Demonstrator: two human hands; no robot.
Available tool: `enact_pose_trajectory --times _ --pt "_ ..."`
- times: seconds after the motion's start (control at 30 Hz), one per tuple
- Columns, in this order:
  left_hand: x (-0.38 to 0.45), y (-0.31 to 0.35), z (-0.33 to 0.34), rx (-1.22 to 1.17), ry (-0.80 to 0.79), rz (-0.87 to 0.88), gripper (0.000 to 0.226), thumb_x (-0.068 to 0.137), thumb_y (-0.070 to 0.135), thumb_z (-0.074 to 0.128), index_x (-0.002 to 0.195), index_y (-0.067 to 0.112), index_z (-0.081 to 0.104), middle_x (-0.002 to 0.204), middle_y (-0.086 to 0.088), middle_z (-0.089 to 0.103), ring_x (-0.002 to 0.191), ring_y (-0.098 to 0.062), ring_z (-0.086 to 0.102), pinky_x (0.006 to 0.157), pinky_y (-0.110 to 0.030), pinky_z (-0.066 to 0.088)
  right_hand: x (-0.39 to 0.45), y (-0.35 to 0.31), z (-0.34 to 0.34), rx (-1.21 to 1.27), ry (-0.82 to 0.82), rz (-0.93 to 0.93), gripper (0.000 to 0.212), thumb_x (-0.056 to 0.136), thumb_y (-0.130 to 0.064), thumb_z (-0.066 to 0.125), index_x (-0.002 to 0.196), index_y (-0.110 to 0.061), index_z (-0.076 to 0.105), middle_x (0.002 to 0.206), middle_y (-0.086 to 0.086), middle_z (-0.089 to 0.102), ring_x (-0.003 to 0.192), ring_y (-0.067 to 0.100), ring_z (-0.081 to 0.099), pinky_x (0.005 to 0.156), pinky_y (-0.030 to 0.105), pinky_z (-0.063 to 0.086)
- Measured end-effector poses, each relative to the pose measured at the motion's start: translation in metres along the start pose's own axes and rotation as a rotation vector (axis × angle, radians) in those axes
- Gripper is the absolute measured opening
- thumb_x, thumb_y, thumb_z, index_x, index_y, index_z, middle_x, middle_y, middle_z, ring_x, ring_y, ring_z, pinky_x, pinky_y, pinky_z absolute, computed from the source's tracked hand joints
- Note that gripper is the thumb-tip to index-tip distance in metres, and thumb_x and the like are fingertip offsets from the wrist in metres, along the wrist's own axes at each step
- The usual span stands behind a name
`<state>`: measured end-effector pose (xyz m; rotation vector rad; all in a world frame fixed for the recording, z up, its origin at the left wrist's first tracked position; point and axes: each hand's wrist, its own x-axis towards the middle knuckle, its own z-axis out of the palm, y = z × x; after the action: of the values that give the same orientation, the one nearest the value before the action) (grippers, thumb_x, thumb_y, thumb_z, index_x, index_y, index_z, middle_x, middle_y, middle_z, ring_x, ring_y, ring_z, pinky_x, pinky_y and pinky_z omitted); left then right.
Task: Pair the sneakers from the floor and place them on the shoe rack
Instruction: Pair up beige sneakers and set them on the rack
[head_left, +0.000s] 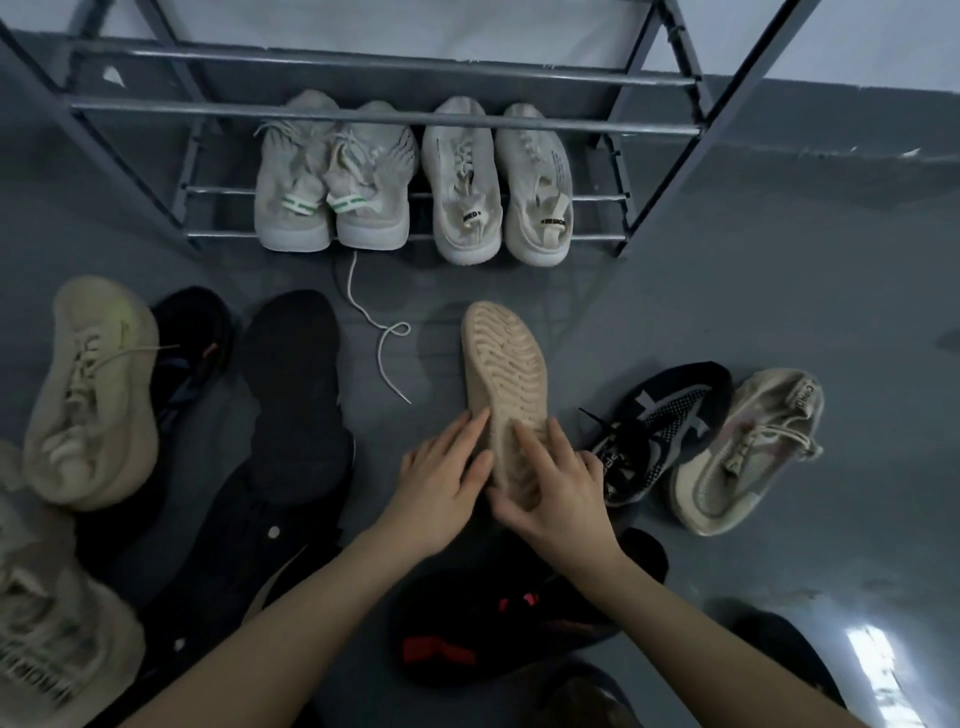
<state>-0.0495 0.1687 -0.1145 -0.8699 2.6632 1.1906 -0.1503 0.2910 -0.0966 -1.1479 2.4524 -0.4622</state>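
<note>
Our left hand (441, 483) and right hand (550, 493) both grip one tan sneaker (506, 374), sole up, at the floor's (779, 270) centre. Four pale sneakers sit on the rack (363, 117) at 12 o'clock — bare floor lies between rack and sneaker, around 1 o'clock.

Four pale sneakers (413, 182) racked; perhaps eight sneakers (93, 389) on the floor.
</note>
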Motion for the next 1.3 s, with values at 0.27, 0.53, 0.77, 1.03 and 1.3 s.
enact_pose_trajectory --times 0.27,0.53,0.77,1.03,1.3 --pt "-0.013 0.01 -0.021 -0.136 0.155 0.198 0.056 0.09 0.048 0.025 0.143 0.037 0.012 0.151 0.016 0.017 0.137 0.005 0.016 0.105 -0.021 0.014 -0.005 -0.004 -0.016 0.258 0.034 -0.06 0.059 0.086 -0.056 0.018 0.14 -0.037 0.035 0.122 -0.022 0.047 0.122 0.001 0.028 0.103 0.021 0.0" --pt "-0.017 0.004 0.01 -0.052 0.042 0.016 0.083 0.077 0.067 0.034 0.141 0.045 -0.013 0.157 -0.001 0.001 0.141 -0.014 0.012 0.11 -0.032 0.01 -0.012 0.02 -0.016 -0.038 0.104 -0.104 0.047 0.093 -0.044 0.032 0.138 -0.034 0.04 0.128 -0.016 0.052 0.117 0.009 0.041 0.1 0.028 0.012" --pt "-0.013 0.029 0.026 -0.142 0.111 -0.001 0.08 0.075 0.05 0.058 0.141 0.048 0.013 0.115 0.0 0.05 0.105 -0.017 0.051 0.096 -0.036 0.039 -0.024 0.036 -0.01 -0.096 0.139 -0.035 0.049 0.093 -0.04 0.033 0.141 -0.03 0.034 0.141 -0.008 0.046 0.127 0.008 0.036 0.104 0.034 0.012" --pt "-0.033 0.041 0.017 0.049 0.432 0.076 0.065 0.069 0.049 0.051 0.131 0.035 0.038 0.105 -0.005 0.049 0.095 -0.025 0.048 0.079 -0.039 0.042 -0.039 0.035 -0.02 -0.039 0.134 -0.092 0.052 0.092 -0.043 0.032 0.144 -0.035 0.03 0.144 -0.009 0.042 0.132 0.007 0.029 0.104 0.034 0.011" --pt "-0.077 0.014 -0.012 0.061 0.48 -0.073 0.063 0.069 0.054 0.051 0.128 0.036 0.039 0.108 -0.005 0.047 0.1 -0.028 0.046 0.084 -0.046 0.042 -0.054 0.013 -0.005 -0.054 0.006 -0.228 0.057 0.088 -0.055 0.039 0.14 -0.033 0.034 0.148 0.002 0.037 0.137 0.015 0.023 0.112 0.039 -0.009"
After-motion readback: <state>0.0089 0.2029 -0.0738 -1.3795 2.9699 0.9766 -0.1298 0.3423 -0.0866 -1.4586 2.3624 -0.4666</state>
